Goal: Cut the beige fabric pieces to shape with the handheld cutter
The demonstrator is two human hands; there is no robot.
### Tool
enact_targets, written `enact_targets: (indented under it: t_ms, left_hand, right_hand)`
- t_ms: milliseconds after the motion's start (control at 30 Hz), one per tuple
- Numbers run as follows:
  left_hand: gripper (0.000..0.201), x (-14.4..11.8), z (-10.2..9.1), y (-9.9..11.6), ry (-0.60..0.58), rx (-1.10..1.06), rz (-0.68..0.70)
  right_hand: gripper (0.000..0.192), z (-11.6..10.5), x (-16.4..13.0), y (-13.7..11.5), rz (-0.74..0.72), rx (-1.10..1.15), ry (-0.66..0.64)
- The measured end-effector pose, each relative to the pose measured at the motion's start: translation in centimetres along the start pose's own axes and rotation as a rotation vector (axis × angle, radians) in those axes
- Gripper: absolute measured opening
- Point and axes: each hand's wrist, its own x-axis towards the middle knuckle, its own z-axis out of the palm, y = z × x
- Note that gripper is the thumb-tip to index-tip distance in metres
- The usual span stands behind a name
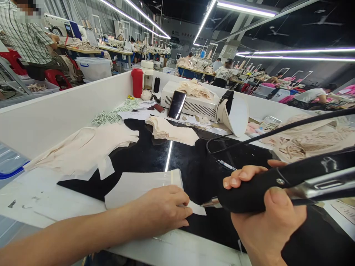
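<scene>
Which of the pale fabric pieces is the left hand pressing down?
The flat white piece nearest the camera, under the left hand; the cream pile and folded stack lie farther back, untouched.

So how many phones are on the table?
1. A black smartphone leans against the white machine at the back of the table, beyond the beige fabric stack. More may be hidden under the fabric.

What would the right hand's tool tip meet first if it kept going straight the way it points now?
The right hand holds a black-handled tool whose metal tip points left. First in line seems to be the edge of the white fabric piece, then the left hand's fingers pressing it down; depth is hard to judge.
</scene>
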Motion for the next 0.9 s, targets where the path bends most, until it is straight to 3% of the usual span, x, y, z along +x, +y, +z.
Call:
enact_targets:
  t_ms: [233,567,900]
  left_hand:
    - [0.020,0.2,-0.1,0.2,-0.002,0.004,0.014]
    - [0.019,0.4,-0.2,0.3,-0.012,0.015,0.018]
    - [0.018,0.1,0.0,0.0,-0.008,-0.003,0.007]
  right_hand:
    - [0.038,1.1,-0.4,0.8,-0.018,0.045,-0.081]
    - [0.038,1.5,-0.8,0.8,-0.012,0.042,-0.100]
    - [0.039,0.5,-0.4,0.4,-0.017,-0.015,-0.014]
